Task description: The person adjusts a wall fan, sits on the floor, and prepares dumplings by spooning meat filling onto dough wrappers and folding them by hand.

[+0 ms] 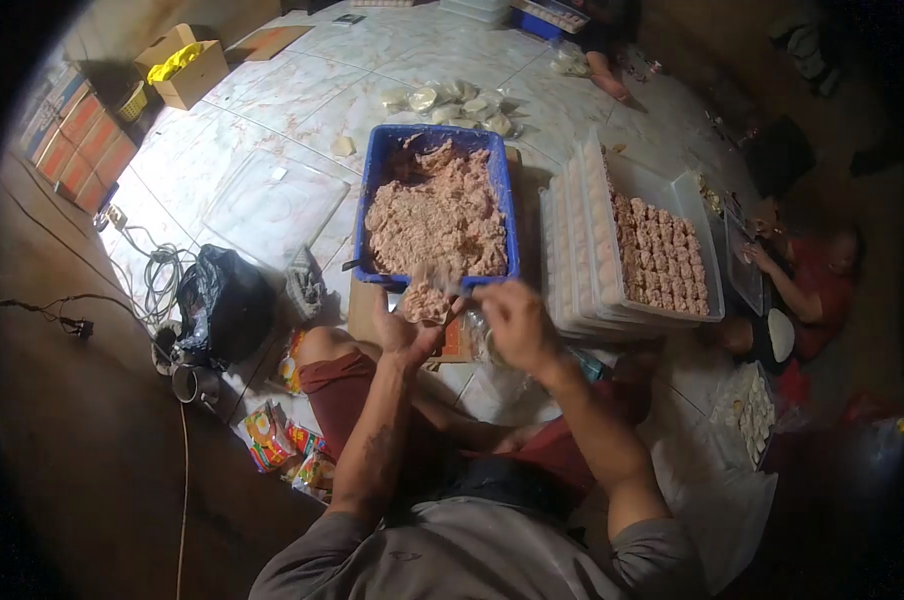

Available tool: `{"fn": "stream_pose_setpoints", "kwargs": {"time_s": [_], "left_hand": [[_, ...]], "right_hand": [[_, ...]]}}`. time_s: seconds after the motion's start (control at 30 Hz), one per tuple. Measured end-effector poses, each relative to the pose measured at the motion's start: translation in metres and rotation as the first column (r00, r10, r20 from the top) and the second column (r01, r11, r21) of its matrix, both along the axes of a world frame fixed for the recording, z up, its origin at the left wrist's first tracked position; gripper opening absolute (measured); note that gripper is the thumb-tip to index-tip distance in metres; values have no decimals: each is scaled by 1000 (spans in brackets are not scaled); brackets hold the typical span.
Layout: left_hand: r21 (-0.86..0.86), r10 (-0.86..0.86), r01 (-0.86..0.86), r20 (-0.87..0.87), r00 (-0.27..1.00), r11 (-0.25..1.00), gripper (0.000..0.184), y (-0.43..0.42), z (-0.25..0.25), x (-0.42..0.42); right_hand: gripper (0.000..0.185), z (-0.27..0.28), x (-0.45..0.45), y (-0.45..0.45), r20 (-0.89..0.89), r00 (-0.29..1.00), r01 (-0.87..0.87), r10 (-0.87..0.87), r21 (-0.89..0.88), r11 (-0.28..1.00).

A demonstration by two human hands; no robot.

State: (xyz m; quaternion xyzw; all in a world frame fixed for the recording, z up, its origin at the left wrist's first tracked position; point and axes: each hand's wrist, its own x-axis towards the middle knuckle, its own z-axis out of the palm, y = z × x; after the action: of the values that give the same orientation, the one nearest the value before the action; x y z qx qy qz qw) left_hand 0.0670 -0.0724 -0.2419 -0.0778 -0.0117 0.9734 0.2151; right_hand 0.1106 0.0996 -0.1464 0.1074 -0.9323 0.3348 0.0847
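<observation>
A lump of meat paste point(427, 303) sits near the centre of the frame, cupped in the left hand point(400, 338), which is palm up with the thumb out to one side and the fingers partly curled under the load. Just to its right, the right hand point(517, 322) has its fingers bent inward; motion blur covers the fingertips, and I cannot tell how tightly they close or what they grip. A greyish blur lies between that hand and the lump.

Directly above the hands stands a blue rectangular tub point(360, 205) with pinkish ground meat paste point(437, 215) heaped inside, its surface uneven and lower towards the top edge.

Right of centre is a stack of translucent plastic trays point(570, 255); the uppermost carries close rows of meat-filled pieces point(662, 255). Above the tub, bagged pale round wrappers point(452, 105) lie on the marbled tile floor point(312, 95). A clear flat plastic sheet or lid point(272, 205) lies left of the tub.

At the left, a black plastic bag point(222, 300) rests beside coiled cable point(162, 268), with a metal cup point(196, 384) below it and a crumpled grey cloth point(305, 283) to its right. Colourful food packets point(267, 437) lie at lower left, near the person's knee. In the upper left, an open cardboard box point(200, 82) holds yellow plastic point(176, 62).

At the right edge of the lit floor, a co-worker in a red top point(820, 275) reaches towards another clear tray point(744, 255). A second blue tub point(540, 22) stands at the top.
</observation>
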Motion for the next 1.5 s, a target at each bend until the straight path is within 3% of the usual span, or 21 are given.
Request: {"fn": "stream_pose_setpoints", "kwargs": {"time_s": [0.03,0.1,0.17,0.23,0.3,0.37,0.4,0.53,0.7,0.77,0.8,0.83,0.9,0.93,0.97,1.03,1.1,1.2,1.3,1.4,1.5], "left_hand": [[-4,5,-5,-3,1000,1000,91,0,2,-4],[-61,53,-49,73,996,997,91,2,-2,-8],[144,20,-16,-30,999,989,89,1,-1,-6],[-174,80,-69,54,995,982,89,11,8,5],[11,-25,27,-133,991,1000,87,11,-25,3],[-15,55,-53,97,994,998,88,10,-33,-1],[257,-17,75,-222,975,963,88,10,-48,-3],[78,-167,173,-73,983,982,85,13,-14,7],[51,-215,221,-99,972,974,81,13,-21,16],[-107,-245,255,99,964,961,77,7,-17,14],[-225,-217,238,114,970,945,76,4,-15,14],[-230,-222,242,108,969,943,76,-1,-17,17],[-444,-395,279,-194,898,852,72,-7,-30,14],[-215,-457,405,-353,817,889,73,-6,-47,8],[-214,-461,409,-351,815,887,73,1,-26,18],[-775,-501,245,-106,859,583,78,16,47,42],[-765,-428,177,-141,893,620,75,10,56,37],[-898,-670,-1,-330,665,441,65,-21,35,34],[-861,-566,-269,-491,662,433,48,-4,49,50],[-726,-528,-650,-651,545,225,32,-3,65,39],[-872,-303,-443,-488,819,207,28,0,19,29]], "right_hand": [[17,-2,15,-8,84,996,-4,-13,202,979],[16,9,35,-8,74,997,-25,13,153,988],[16,22,37,-7,54,998,-49,43,107,993],[15,28,39,-8,17,999,39,-41,102,994],[15,16,45,-2,142,990,-16,-17,231,973],[15,23,48,3,104,994,-32,11,200,979],[16,35,44,3,127,992,-44,24,161,986],[10,-27,32,23,54,983,-186,178,217,958],[8,-4,49,27,26,998,-67,64,155,986],[8,7,47,31,-65,993,-77,99,285,955],[17,17,53,34,127,992,-39,15,193,980],[17,12,50,33,119,993,-32,9,190,981],[12,-10,44,37,-65,989,114,-133,-235,965],[16,-19,45,34,240,957,235,-163,-310,921],[16,-33,44,30,242,956,240,-167,-310,920],[22,-65,40,24,394,909,203,137,-705,680],[25,-71,39,23,363,924,179,119,-687,704],[22,-10,36,15,328,877,149,351,-880,450],[17,-10,22,22,315,924,24,219,-618,786],[18,-7,37,24,142,989,55,48,-642,765],[20,-55,63,25,151,988,119,-8,-743,659]]}}
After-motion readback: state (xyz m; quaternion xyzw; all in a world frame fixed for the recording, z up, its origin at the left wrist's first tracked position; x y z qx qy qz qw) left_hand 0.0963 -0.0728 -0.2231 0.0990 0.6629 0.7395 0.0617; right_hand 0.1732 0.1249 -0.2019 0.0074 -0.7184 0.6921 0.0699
